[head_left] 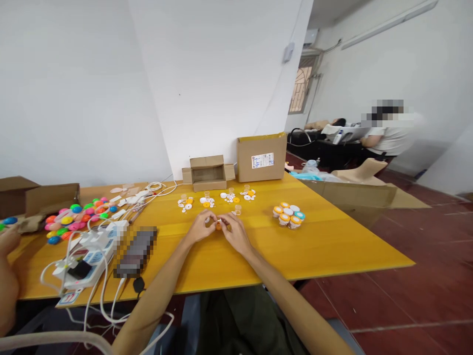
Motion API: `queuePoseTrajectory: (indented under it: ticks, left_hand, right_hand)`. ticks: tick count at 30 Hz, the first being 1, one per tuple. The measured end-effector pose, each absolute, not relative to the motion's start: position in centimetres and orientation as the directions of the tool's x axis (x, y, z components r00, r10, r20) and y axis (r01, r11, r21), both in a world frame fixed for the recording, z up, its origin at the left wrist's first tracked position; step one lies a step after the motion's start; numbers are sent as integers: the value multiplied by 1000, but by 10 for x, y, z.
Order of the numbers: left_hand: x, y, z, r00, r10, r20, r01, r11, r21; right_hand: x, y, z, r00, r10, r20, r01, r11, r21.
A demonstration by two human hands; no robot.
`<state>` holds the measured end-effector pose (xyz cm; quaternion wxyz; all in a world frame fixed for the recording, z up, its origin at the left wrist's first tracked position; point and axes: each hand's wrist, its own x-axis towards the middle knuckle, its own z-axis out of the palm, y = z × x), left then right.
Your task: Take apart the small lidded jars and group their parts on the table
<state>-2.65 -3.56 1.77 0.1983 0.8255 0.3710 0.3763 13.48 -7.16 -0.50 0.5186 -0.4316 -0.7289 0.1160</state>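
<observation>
My left hand (201,227) and my right hand (235,233) meet over the yellow table (332,241), fingertips pinched together on a small orange and white part (219,225). Just beyond the hands lie several small piles of white and orange pieces (207,201) with little clear cups (238,209) among them. To the right stands a cluster of small capped jars (288,214) with orange, white and teal lids.
Two cardboard boxes (261,158) stand at the table's far edge. A heap of coloured balls (76,218), a power strip with white cables (90,254) and a dark device lie at left. Another person's hand (8,276) shows at far left; a person sits at a desk far right.
</observation>
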Motion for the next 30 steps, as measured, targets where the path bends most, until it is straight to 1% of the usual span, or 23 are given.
queuePoseTrajectory:
  ticks: [9, 17, 20, 23, 25, 30]
  left_hand:
    - [-27, -35, 17, 441, 762, 474, 465, -646, 606]
    - [-26, -35, 17, 458, 766, 451, 480, -640, 600]
    - [-24, -37, 17, 473, 746, 468, 454, -662, 596]
    - [-17, -38, 17, 510, 707, 491, 420, -702, 575]
    - [-10, -39, 16, 533, 700, 476, 432, -708, 558]
    - [0, -42, 15, 571, 720, 393, 543, -691, 477]
  right_hand:
    - [139, -67, -11, 36, 762, 646, 546, 527, -651]
    - [165, -78, -20, 27, 827, 562, 712, 379, -591]
    - [169, -82, -24, 13, 833, 553, 749, 358, -557]
    - [169, -82, -27, -15, 823, 567, 765, 375, -523]
    - [168, -82, -27, -19, 824, 566, 766, 376, -521]
    - [167, -80, -24, 23, 863, 505, 739, 326, -589]
